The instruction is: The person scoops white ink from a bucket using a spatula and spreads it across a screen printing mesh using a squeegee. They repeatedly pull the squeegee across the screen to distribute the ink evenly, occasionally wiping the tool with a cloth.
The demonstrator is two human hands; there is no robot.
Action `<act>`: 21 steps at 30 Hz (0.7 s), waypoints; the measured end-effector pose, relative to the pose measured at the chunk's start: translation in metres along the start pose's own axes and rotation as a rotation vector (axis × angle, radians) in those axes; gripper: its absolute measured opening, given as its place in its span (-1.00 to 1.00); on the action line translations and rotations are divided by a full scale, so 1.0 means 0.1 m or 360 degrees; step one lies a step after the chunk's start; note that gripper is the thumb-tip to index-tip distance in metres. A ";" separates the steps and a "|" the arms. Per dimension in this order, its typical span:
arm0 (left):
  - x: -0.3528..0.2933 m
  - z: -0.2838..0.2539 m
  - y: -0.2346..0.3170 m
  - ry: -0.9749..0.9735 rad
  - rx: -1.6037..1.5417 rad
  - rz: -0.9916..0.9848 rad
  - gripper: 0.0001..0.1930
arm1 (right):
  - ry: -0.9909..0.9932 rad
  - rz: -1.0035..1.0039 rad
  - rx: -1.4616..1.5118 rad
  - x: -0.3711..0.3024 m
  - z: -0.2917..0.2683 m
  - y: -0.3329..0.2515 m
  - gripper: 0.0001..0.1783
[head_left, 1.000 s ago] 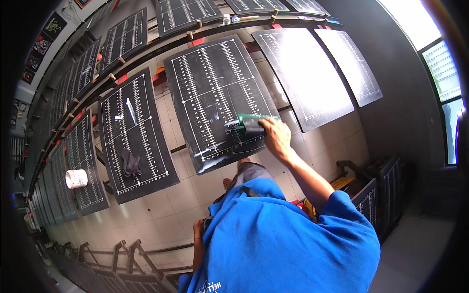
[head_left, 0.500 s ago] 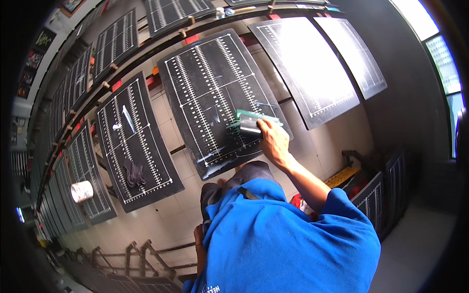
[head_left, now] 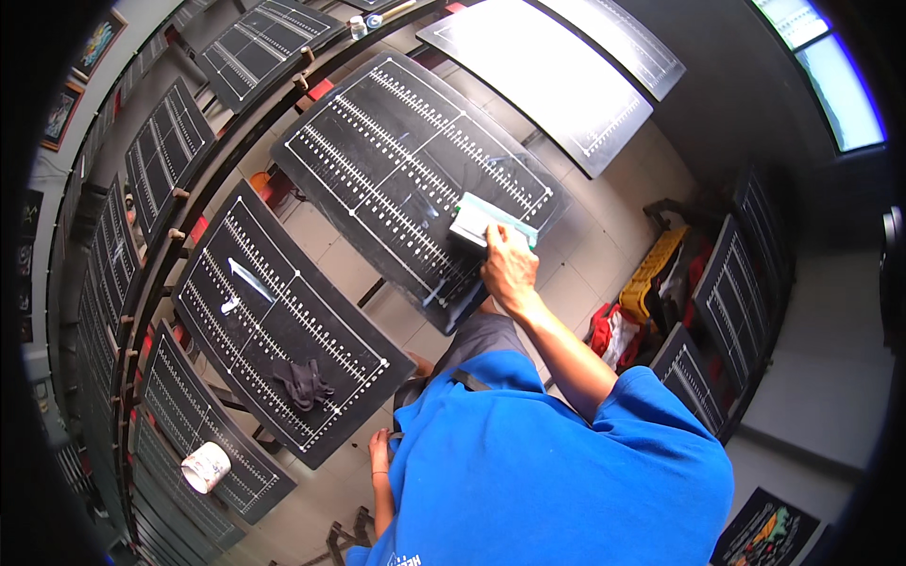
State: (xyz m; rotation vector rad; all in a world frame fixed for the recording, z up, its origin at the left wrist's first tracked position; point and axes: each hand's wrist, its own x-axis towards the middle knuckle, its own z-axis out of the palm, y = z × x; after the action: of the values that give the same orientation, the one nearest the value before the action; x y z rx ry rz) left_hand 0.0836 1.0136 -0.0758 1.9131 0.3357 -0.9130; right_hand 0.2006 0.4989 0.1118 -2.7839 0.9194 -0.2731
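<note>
My right hand is closed on a flat, silvery squeegee with a green edge. The squeegee rests against the near right part of a black board marked with white scales and lines. Light streaks show on the board's surface around it. Down by my left hip hangs my left hand, small in view, its fingers too unclear to read. Nearest to that hand, on the left, lies another marked black board bearing a crumpled dark cloth and a pale, narrow strip.
A white stained tub sits on a board farther left. A dark rail runs behind the boards, with a small jar near it. At right are a yellow crate and upright boards. Another board glares at upper right.
The view has turned, so the boards appear tilted differently. The squeegee in my right hand has shifted against the board, and its face now looks brighter. My left hand stays low at my side.
</note>
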 end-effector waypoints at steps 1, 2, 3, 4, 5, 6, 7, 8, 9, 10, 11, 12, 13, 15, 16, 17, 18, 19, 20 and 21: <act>-0.01 -0.13 0.01 -0.0001 0.0093 0.0113 -0.58 | -0.0002 0.0033 -0.0046 -0.12 0.09 -0.15 -0.65; 0.06 -0.34 -0.16 -0.0119 0.0138 0.0121 -0.59 | -0.0035 0.0009 -0.0017 -0.22 0.17 -0.30 -0.61; 0.05 -0.51 -0.35 -0.0116 0.0139 0.0006 -0.59 | -0.0069 -0.0019 0.0012 -0.31 0.22 -0.42 -0.56; 0.07 -0.62 -0.39 -0.0128 0.0140 -0.0094 -0.59 | -0.0074 -0.0080 0.0026 -0.34 0.20 -0.47 -0.56; 0.05 -0.72 -0.38 -0.0101 -0.0025 -0.0326 -0.60 | -0.0184 -0.0015 -0.0005 -0.31 0.10 -0.51 -0.56; 0.06 -0.82 -0.36 -0.0048 -0.0193 -0.0551 -0.60 | -0.0085 0.0004 0.0045 -0.22 0.05 -0.44 -0.55; 0.03 -0.92 -0.31 -0.0054 -0.0147 -0.0542 -0.60 | 0.0079 -0.0013 0.0010 -0.11 0.02 -0.27 -0.55; 0.01 -1.00 -0.29 -0.0056 -0.0103 -0.0533 -0.60 | 0.0264 -0.0014 -0.0017 0.04 -0.04 -0.13 -0.72; 0.02 -1.08 -0.26 -0.0059 -0.0058 -0.0517 -0.60 | 0.0197 0.0117 -0.0085 0.20 -0.12 0.05 -0.71; 0.04 -1.14 -0.29 -0.0099 0.0056 -0.0400 -0.60 | 0.0403 0.0070 -0.0198 0.35 -0.04 0.35 -0.68; 0.05 -1.20 -0.36 -0.0122 0.0161 -0.0286 -0.59 | 0.0313 0.0206 -0.0262 0.46 -0.13 0.46 -0.62; 0.12 -1.32 -0.67 -0.0210 0.0302 -0.0110 -0.58 | 0.0253 0.0219 -0.0325 0.56 -0.07 0.65 -0.59; 0.17 -1.42 -0.99 -0.0274 0.0429 0.0064 -0.58 | 0.0200 0.0201 -0.0304 0.62 0.02 0.74 -0.59; 0.21 -1.40 -1.38 -0.0266 0.0371 0.0068 -0.58 | 0.0076 0.0267 -0.0360 0.53 0.03 0.52 -0.57; 0.20 -1.40 -1.44 -0.0253 0.0327 0.0009 -0.57 | 0.0063 0.0239 -0.0342 0.40 0.04 0.36 -0.58; 0.19 -1.40 -1.48 -0.0250 0.0291 -0.0041 -0.57 | 0.0049 0.0220 -0.0331 0.18 0.04 0.16 -0.58; 0.13 -1.39 -1.51 -0.0235 0.0256 -0.0097 -0.57 | 0.0019 0.0173 -0.0294 -0.01 0.09 -0.08 -0.58; 0.14 -1.39 -1.51 -0.0235 0.0222 -0.0123 -0.57 | 0.0010 0.0130 -0.0266 -0.23 0.11 -0.33 -0.59; 0.17 -1.38 -1.50 -0.0227 0.0201 -0.0133 -0.57 | 0.0006 0.0133 -0.0202 -0.42 0.18 -0.55 -0.59; 0.21 -1.38 -1.49 -0.0228 0.0183 -0.0138 -0.57 | 0.0001 0.0134 -0.0138 -0.57 0.25 -0.74 -0.59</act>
State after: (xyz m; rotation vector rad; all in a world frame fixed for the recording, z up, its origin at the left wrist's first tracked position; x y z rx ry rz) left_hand 0.0749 1.2032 -0.1503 1.9363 0.2882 -1.1423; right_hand 0.2032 0.5950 0.0994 -2.8137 1.0698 -0.2261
